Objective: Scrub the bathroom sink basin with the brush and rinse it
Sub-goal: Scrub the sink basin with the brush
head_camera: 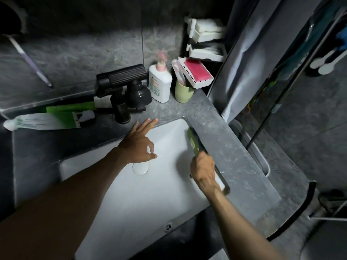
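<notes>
Scrubbing is being done along the right side of the basin (150, 194). The brush (193, 141) is being gripped by the right hand (203, 170), whose fingers are curled round its near end. Its green head is being laid along the right rim, where the white basin meets the grey counter (234, 156). Contact between bristles and wall cannot be confirmed, as the head is blurred.

The left hand (139, 145) is being held above the basin, just beyond the drain (140, 168), and nothing is being held in it. Three fingers are being stretched toward the black tap (122, 85) at the far edge, while thumb and forefinger are almost meeting in a loose ring. The two hands are being held well apart.

No stream of water or foam can be made out.

Judgement: the scrub step is in hand and the rinse is not yet begun. The next stroke is likely to call for the brush to be drawn along the rim and down toward the drain under steady pressure. For rinsing, the tap would have to be reached, and the left hand is the nearer one.

A pump bottle (160, 85), a green cup (183, 91) and a soap tray (197, 72) are being noted on the far counter, clear of the brush.
</notes>
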